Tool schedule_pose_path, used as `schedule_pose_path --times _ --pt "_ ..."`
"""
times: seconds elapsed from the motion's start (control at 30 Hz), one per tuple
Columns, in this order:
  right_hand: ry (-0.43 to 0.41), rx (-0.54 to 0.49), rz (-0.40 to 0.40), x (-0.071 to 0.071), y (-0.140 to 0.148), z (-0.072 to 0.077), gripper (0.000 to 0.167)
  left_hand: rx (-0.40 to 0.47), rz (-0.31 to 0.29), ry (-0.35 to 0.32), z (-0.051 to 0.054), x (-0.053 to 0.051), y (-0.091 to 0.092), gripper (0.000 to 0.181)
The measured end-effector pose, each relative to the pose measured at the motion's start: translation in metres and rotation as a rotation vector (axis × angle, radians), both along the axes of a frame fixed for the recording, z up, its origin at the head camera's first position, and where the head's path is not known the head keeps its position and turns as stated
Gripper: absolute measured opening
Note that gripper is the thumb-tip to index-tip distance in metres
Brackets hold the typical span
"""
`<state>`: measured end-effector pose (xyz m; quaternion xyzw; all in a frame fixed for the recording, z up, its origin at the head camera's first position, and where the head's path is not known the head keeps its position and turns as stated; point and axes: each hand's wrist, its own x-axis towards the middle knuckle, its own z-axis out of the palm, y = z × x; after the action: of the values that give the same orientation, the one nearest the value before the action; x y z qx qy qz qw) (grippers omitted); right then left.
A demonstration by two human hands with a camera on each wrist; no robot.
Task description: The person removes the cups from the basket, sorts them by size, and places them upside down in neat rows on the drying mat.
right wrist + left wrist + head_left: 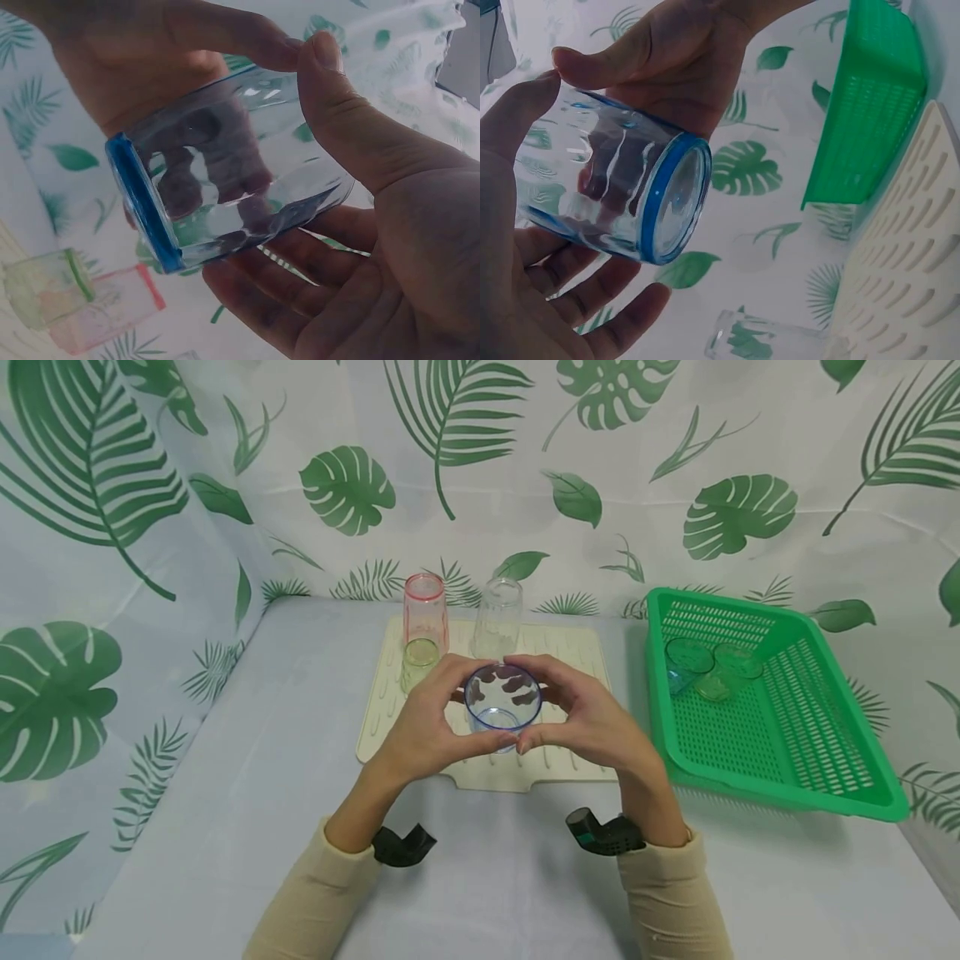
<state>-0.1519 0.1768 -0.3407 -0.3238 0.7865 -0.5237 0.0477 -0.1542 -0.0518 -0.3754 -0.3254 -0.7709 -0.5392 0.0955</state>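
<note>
A clear drinking glass with a blue edge (501,720) is held above the cream draining mat (491,774). My left hand (423,731) grips its left side, and my right hand (600,727) grips the right. Both thumbs meet at the near side of the glass, tip to tip, while the other fingers curve around its far side. In the left wrist view, the thick blue band (654,199) circles the end turned towards the mat. Behind the hands, a pink-ringed glass (425,618), a shorter green-tinted glass (418,664) and a clear glass (498,614) stand on the mat.
To the right sits a green plastic basket (772,795) with several glasses (690,656) at its far left corner. A leaf-printed cloth (480,485) hangs behind the table. Pale cloth (247,760) covers the tabletop.
</note>
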Motion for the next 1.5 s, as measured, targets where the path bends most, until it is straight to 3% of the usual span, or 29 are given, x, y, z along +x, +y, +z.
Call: schedule_pose_path --times 0.2,0.5,0.8,1.0,1.23,1.5 --pt "-0.043 0.052 0.028 -0.005 -0.004 -0.005 0.091 0.044 0.031 0.057 -0.001 -0.001 -0.002 0.07" --pt "-0.097 0.12 0.1 -0.013 -0.009 -0.017 0.08 0.072 0.088 0.076 0.002 0.0 -0.002 0.09" --pt "-0.087 0.133 0.064 -0.016 -0.004 -0.021 0.063 0.048 0.083 0.063 0.002 -0.002 -0.005 0.088" --pt "-0.066 0.006 0.015 -0.013 0.01 -0.015 0.062 0.057 0.059 0.048 0.002 -0.004 -0.011 0.088" --pt "-0.058 -0.288 0.065 -0.015 0.018 -0.016 0.061 0.043 0.034 0.007 0.003 -0.005 -0.011 0.082" --pt "-0.092 -0.42 0.043 -0.016 0.013 -0.016 0.056 -0.005 0.034 -0.029 0.001 -0.005 -0.01 0.059"
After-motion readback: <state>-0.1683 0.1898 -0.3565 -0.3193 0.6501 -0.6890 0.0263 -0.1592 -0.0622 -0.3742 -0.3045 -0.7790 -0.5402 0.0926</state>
